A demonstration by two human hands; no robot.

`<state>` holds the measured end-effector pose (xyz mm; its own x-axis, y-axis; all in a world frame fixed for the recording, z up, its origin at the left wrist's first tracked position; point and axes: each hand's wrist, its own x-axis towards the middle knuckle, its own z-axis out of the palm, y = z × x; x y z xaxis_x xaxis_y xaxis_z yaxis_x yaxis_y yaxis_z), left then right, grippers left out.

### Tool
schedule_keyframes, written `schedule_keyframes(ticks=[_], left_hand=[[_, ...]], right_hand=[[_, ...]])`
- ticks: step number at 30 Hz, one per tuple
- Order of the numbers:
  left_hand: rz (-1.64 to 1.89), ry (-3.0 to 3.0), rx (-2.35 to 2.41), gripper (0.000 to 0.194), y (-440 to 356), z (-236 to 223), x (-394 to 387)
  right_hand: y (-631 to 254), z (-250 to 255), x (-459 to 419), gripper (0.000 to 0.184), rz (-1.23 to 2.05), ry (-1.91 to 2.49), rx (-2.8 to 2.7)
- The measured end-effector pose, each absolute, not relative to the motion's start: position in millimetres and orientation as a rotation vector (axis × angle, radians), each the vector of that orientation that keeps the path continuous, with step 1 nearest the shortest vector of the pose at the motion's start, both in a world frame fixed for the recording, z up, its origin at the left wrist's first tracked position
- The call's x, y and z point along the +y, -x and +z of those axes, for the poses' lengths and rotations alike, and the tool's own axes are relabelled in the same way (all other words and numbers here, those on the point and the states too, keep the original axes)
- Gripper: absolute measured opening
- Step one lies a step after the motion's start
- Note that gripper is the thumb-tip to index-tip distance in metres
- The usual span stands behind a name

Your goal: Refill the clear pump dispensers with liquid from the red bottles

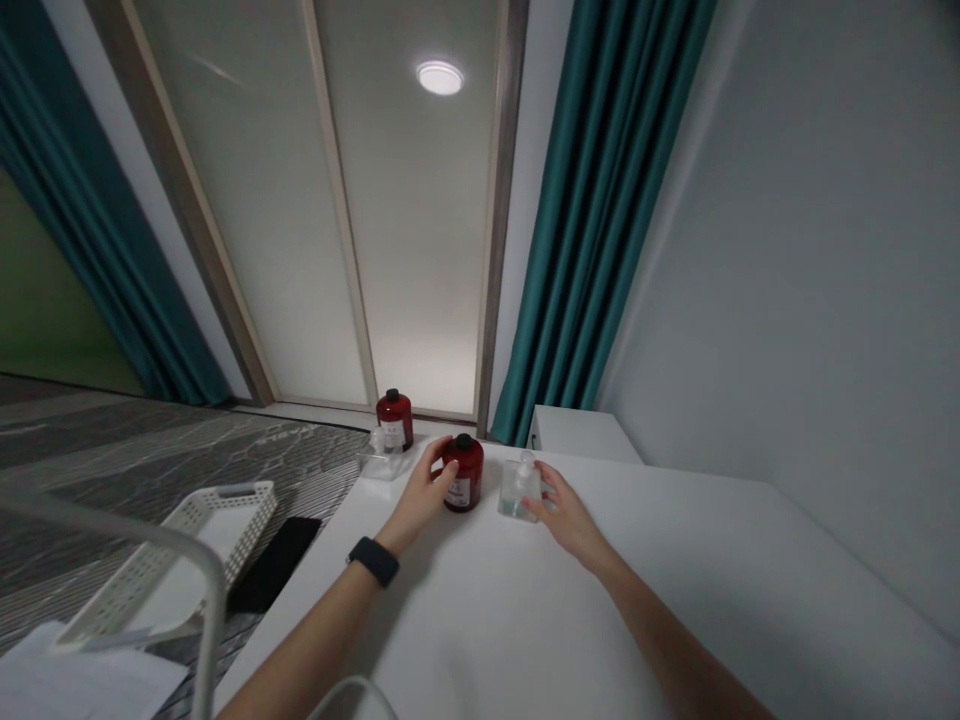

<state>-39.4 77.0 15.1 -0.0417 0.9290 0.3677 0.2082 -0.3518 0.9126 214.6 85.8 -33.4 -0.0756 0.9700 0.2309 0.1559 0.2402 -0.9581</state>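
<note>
My left hand (429, 487) is wrapped round the left side of a dark red bottle (466, 462) with a black cap and a pale label. The bottle stands upright on the white table (525, 610). To its right, my right hand (556, 508) grips the right side of a clear, squarish bottle (516, 490) with a rounded clear top. A second red bottle (395, 418) stands at the table's far left corner. In front of it is another clear container (380, 460), whose exact shape I cannot make out.
Left of the table, a white perforated basket (259, 505) sits beside a black flat item (277, 562) and white paper (90, 680). A pale curved bar (214, 610) crosses the lower left. Behind the table are a white cabinet (581, 432), teal curtain (577, 230) and frosted door (420, 250).
</note>
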Motion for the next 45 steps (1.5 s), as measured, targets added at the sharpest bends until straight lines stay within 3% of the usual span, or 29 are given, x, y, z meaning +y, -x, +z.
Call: schedule_keyframes(ticks=[17,23,26,28,30,37,45], left_hand=[[1.397,-1.636,1.174,0.044,26.2,11.8,110.4],[1.468,-1.748,1.222,0.059,35.1,5.3,88.7],[1.587,-1.886,1.358,0.046,37.8,8.5,65.4],[1.452,-2.019,1.293,0.022,33.5,11.7,49.8],[1.290,-2.104,1.170,0.016,24.0,13.0,37.5],[1.099,-2.040,1.042,0.068,-18.6,-1.3,33.4],[0.911,-2.087,0.931,0.082,-48.1,-15.0,51.2]], right_hand=[[-227.7,-46.3,68.5,0.069,0.969,1.170,-1.450],[-228.0,-49.9,68.5,0.070,0.971,1.174,-1.458],[-227.8,-49.1,67.9,0.070,0.974,1.177,-1.460],[-227.5,-47.4,67.2,0.071,0.983,1.178,-1.465],[-227.4,-44.9,66.1,0.072,0.995,1.175,-1.476],[-235.4,-34.9,55.8,0.070,0.974,1.152,-1.526],[-260.6,-33.3,33.0,0.074,0.987,1.159,-1.532]])
